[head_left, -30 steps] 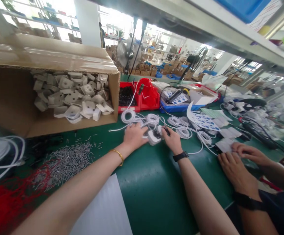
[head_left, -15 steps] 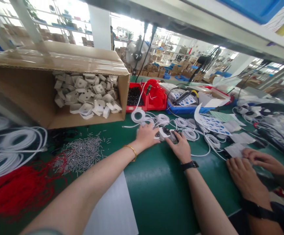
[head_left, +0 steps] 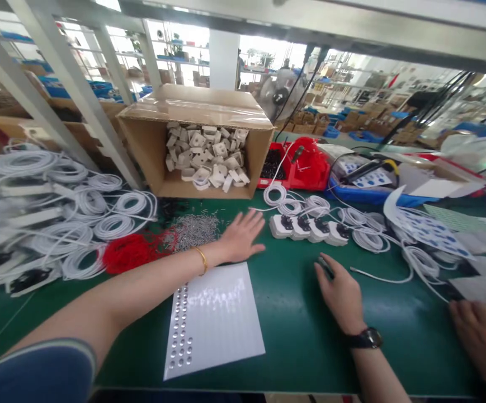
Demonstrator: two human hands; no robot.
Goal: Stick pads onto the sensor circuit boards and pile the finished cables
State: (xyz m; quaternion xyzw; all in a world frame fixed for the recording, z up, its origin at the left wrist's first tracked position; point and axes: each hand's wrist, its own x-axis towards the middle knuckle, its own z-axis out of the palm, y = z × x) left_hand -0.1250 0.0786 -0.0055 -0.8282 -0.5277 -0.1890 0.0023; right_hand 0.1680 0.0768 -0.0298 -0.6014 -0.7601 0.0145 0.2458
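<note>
My left hand [head_left: 243, 238] lies over the green table with fingers spread and nothing in it. It is just left of a row of several white plastic housings [head_left: 282, 226] with black parts on top, standing side by side and apart from the hand. My right hand [head_left: 343, 294] is nearer me, below the row's right end. Between its thumb and fingers is a small dark object [head_left: 325, 266], mostly hidden and too blurred to name. Coiled white cables [head_left: 318, 206] lie right behind the housings.
A cardboard box [head_left: 201, 106] of white housings stands behind. Loose metal pins [head_left: 196, 229], a red tangled heap [head_left: 127, 253] and white cable coils [head_left: 75, 238] lie left. A white sheet with round clear dots [head_left: 221, 319] is in front. A co-worker's hand [head_left: 481, 330] is at right.
Both my hands have let go of the white housings and moved apart: the left to the left, the right back towards me. The view has swung left.
</note>
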